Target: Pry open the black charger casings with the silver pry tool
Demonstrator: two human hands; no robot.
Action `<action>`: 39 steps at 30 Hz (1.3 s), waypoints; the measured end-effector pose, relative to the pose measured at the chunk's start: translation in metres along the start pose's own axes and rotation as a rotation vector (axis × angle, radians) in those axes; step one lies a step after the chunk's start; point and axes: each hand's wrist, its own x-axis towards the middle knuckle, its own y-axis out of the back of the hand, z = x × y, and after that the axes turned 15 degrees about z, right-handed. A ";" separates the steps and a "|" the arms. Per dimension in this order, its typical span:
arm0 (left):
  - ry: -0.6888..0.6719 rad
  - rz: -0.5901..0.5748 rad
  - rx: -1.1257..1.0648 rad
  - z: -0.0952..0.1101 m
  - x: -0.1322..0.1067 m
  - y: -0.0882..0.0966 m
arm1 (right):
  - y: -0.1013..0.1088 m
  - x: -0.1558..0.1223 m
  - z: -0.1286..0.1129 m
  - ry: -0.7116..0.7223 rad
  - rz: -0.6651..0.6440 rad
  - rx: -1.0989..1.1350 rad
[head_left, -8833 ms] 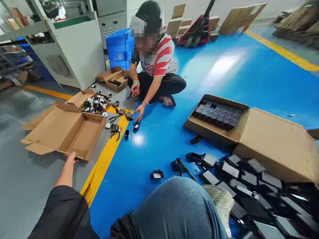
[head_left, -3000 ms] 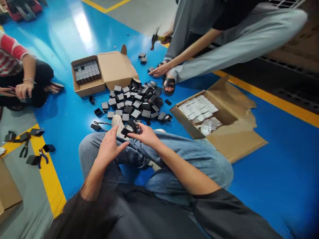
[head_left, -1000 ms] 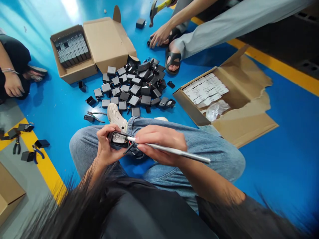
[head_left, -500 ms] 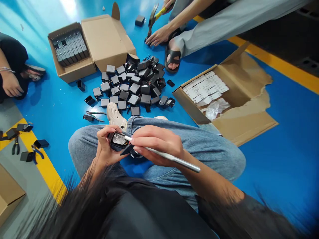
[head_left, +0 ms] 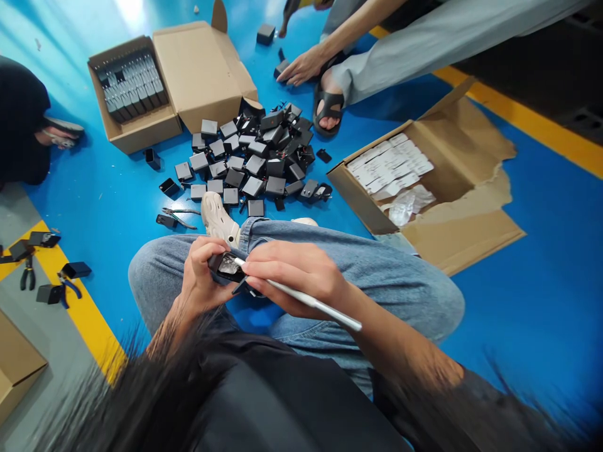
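My left hand (head_left: 200,276) grips a small black box (head_left: 225,266) with its lid off, held over my lap. My right hand (head_left: 294,276) holds a thin silver rod-like tool (head_left: 320,306), its tip resting in the open box. A loose black lid piece (head_left: 245,287) hangs under the box between my fingers. My legs in blue jeans (head_left: 377,276) are crossed beneath my hands. A heap of several identical black boxes (head_left: 257,160) lies on the blue floor just beyond my shoe (head_left: 217,216).
An open carton of packed black boxes (head_left: 136,129) sits far left. A torn carton with white slips (head_left: 452,207) sits right. A co-worker's hand (head_left: 301,66) and sandalled foot (head_left: 325,103) are at the top. Pliers (head_left: 176,216) lie by my shoe; more pliers and boxes (head_left: 51,279) lie on the yellow line.
The rod has tilted lower in my right hand and the box has turned slightly. The co-worker's hammer has lifted almost out of view, and the person at far left has drawn a hand back.
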 end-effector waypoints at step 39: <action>-0.046 0.116 0.067 -0.004 0.000 0.007 | 0.015 0.000 -0.003 -0.005 -0.048 -0.021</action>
